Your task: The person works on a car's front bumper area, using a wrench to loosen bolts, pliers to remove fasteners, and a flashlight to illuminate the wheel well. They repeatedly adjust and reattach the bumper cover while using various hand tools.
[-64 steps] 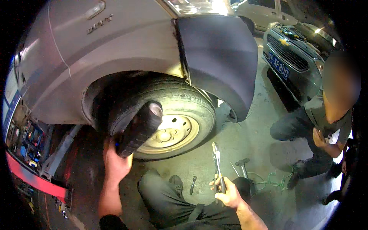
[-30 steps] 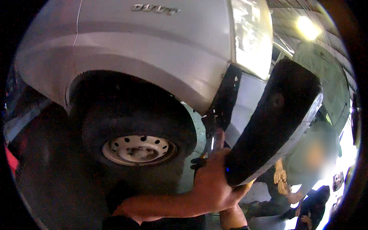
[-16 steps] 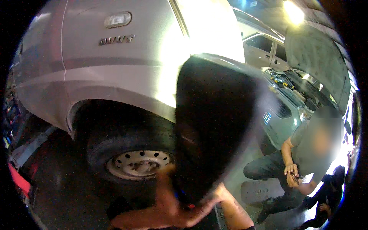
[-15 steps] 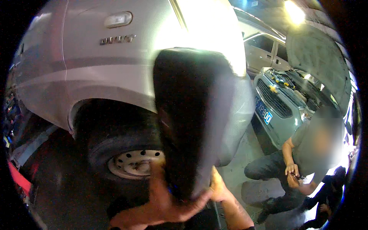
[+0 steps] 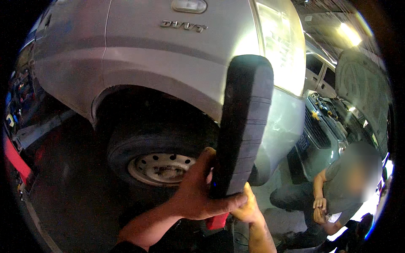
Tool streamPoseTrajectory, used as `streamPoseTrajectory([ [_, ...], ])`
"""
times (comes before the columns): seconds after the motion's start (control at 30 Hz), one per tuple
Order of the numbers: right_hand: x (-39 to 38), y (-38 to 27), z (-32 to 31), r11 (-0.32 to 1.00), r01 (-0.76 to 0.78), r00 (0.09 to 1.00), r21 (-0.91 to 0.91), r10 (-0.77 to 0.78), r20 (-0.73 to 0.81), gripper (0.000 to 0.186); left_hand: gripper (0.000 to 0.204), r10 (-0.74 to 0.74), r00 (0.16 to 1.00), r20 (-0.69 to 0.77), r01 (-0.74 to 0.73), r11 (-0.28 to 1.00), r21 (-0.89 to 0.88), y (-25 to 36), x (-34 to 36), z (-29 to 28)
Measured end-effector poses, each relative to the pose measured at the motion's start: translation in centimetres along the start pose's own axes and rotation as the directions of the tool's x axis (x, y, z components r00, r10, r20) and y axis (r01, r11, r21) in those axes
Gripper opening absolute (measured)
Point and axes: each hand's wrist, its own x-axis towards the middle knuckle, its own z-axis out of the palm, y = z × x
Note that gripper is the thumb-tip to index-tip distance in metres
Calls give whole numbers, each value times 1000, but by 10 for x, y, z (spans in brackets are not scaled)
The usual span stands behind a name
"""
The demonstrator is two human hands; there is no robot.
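A silver car (image 5: pixel 168 63) fills the bay, its steel-rimmed wheel (image 5: pixel 160 168) sitting under the arch. In front of the wheel a black curved panel (image 5: pixel 244 126) stands upright, edge-on. The left hand (image 5: pixel 198 189) wraps its lower end, fingers closed round it; the right hand (image 5: pixel 249 208) grips just behind. A crouching person (image 5: pixel 333 198) waits at the right.
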Motion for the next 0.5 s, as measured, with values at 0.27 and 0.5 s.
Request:
streamPoseTrajectory([
  [0.27,-4,-14,2,998,-28,1000,-51,28,-7,65,71,68,996,-63,-78,980,-184,-22,-2,4],
  [0.5,-23,-55,-6,511,-387,869,768,480,118,69,33,-61,934,353,151,961,-232,-21,-9,14],
])
